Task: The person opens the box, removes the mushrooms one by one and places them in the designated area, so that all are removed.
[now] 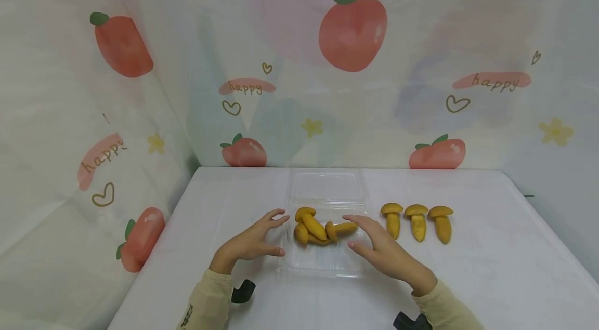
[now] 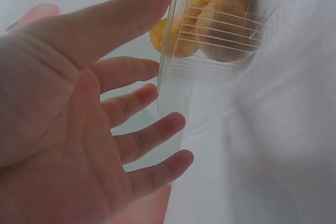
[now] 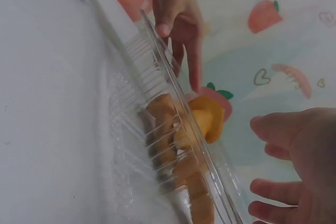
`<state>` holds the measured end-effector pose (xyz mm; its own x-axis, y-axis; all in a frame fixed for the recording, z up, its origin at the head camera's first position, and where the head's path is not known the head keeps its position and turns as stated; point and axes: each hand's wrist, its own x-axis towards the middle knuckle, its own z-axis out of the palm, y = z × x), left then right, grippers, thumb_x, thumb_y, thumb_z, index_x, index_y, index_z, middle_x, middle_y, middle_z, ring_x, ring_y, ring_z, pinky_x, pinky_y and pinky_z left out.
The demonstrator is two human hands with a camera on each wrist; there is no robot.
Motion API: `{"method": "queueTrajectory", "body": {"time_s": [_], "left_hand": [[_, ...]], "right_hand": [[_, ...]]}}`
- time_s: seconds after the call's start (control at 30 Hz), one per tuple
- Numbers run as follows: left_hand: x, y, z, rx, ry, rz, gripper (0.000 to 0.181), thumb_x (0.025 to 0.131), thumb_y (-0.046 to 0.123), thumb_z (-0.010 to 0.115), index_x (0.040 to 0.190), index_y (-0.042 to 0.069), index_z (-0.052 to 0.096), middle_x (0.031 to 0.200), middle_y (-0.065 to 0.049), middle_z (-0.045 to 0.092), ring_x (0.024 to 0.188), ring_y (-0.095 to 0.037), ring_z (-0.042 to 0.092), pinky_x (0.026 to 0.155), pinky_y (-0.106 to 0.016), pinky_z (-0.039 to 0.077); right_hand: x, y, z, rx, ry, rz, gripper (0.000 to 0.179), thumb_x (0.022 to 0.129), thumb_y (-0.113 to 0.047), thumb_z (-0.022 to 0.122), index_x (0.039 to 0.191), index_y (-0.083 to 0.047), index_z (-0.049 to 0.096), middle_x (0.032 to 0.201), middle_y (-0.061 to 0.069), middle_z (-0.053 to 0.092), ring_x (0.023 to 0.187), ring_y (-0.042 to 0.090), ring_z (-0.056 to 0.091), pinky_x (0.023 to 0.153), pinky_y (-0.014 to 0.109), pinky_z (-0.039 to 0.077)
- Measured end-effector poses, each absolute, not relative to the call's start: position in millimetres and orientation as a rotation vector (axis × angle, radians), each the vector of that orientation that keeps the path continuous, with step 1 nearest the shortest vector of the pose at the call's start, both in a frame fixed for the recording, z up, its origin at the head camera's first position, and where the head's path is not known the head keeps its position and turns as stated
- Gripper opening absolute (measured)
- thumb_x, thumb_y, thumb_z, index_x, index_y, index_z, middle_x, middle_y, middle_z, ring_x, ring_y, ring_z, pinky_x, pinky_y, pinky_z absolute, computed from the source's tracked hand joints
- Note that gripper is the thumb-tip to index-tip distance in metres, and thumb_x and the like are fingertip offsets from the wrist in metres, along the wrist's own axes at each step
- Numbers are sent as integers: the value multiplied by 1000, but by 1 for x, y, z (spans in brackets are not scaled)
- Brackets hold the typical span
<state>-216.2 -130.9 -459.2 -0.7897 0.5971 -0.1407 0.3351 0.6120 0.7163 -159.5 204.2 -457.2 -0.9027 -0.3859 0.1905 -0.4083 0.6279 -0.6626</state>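
Note:
A clear plastic clamshell box lies with its lid folded back, and three yellow-brown toy mushrooms are piled inside it. At the box's left edge, my left hand has its fingers spread; in the left wrist view its fingertips are close to the rim, and I cannot tell if they touch. My right hand is at the right side, fingers extended and holding nothing. In the right wrist view the right hand appears apart from the box wall.
Three more mushrooms stand in a row on the white table, right of the box. Behind and to the left hangs a cloth printed with fruit. Black wrist straps show below both hands.

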Motion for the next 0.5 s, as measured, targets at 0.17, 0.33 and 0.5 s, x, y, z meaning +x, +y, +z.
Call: {"method": "queueTrajectory", "body": {"time_s": [0.17,0.33,0.5], "left_hand": [[-216,-130,-458,741,2470,1005,84,87,20,80,157,5,36,167,-14,22,153,-42,25,121,-64,26],[-215,-129,-456,736,2469,1008,83,88,19,80,157,5,36,167,-15,22,153,-42,25,121,-64,25],[-215,-129,-456,740,2472,1003,83,88,19,80,157,5,36,167,-14,22,153,-42,24,121,-63,25]], "right_hand": [[-168,191,-461,791,-2843,1089,48,99,-17,64,145,-9,51,146,13,55,137,40,49,111,63,40],[-173,183,-462,838,-2909,972,45,99,-16,64,141,-6,56,144,21,55,137,45,48,112,68,35],[-178,178,-460,829,-2997,876,45,97,-15,66,141,-10,59,144,21,56,140,45,45,111,77,24]]}}
